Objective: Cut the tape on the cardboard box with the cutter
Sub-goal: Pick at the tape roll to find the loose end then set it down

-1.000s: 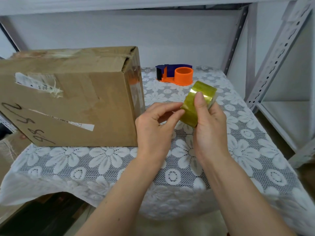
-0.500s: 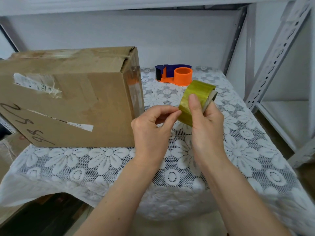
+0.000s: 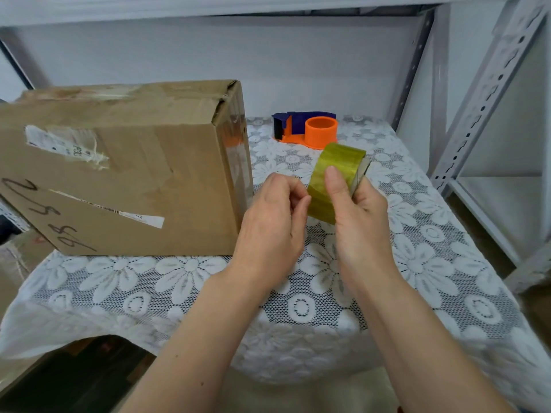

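Lace-clothed table (image 3: 119, 281) under grey shelving (image 3: 477, 93): cardboard box (image 3: 125, 174), orange dispenser (image 3: 307, 131). Right hand (image 3: 357, 222) grips tape roll (image 3: 334, 174); left hand (image 3: 274, 225) pinches its edge.

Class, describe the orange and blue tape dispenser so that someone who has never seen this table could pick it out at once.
Start at the big cardboard box on the left of the lace-covered table. Look past its right end toward the back wall: the tape dispenser sits there on the cloth, apart from both hands. It is the only bright orange and dark blue thing, with an empty orange hub, unlike the yellow-green tape roll held in the right hand.
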The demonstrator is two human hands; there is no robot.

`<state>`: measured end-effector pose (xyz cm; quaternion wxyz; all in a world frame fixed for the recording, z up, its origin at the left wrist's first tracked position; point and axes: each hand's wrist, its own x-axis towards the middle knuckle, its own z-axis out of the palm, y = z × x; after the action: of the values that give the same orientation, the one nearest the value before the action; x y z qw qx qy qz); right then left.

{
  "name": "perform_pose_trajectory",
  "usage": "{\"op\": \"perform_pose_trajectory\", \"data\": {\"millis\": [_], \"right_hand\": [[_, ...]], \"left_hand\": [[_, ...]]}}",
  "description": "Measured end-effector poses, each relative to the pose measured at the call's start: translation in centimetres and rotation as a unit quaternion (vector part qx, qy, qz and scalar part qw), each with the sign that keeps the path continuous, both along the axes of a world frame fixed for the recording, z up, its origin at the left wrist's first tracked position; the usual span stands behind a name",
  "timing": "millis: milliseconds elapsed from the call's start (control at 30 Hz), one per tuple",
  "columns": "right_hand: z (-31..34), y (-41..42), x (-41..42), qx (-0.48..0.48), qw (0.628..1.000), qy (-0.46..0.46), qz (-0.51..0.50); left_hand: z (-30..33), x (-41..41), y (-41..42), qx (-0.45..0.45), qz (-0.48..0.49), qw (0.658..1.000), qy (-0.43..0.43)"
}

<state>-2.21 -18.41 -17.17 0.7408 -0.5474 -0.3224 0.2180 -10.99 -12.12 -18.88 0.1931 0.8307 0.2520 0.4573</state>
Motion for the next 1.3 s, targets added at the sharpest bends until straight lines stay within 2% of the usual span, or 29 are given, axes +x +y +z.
{"op": "perform_pose_trajectory", "data": {"millis": [133,233,367,500,933,1300], "right_hand": [[-0.16,0.05,0.03,-0.004,0.999,0.038,-0.001],[-0.08,0.03,0.25,-0.003,0.999,0.046,-0.006],[0.07,-0.01,0.37,0.007,0.998,0.058,0.002],[0.07,-0.02,0.24,0.015,0.997,0.070,0.007],[-0.05,-0.13,-0.22,0.004,0.999,0.054,0.003],[-0.17,-0.01,0.43,-0.002,0.992,0.122,0.039]], "left_hand": [[-0.17,0.09,-0.06,0.018,-0.004,1.000,0.004],[-0.19,0.01,-0.04,0.024,-0.002,0.999,-0.033],[-0.50,-0.10,0.27,0.123,0.033,0.989,-0.081],[-0.75,-0.02,0.30,0.180,0.062,0.976,-0.109],[-0.64,0.08,0.06,0.218,0.091,0.968,-0.079],[-0.56,0.06,-0.22,0.197,0.071,0.976,-0.058]]}}
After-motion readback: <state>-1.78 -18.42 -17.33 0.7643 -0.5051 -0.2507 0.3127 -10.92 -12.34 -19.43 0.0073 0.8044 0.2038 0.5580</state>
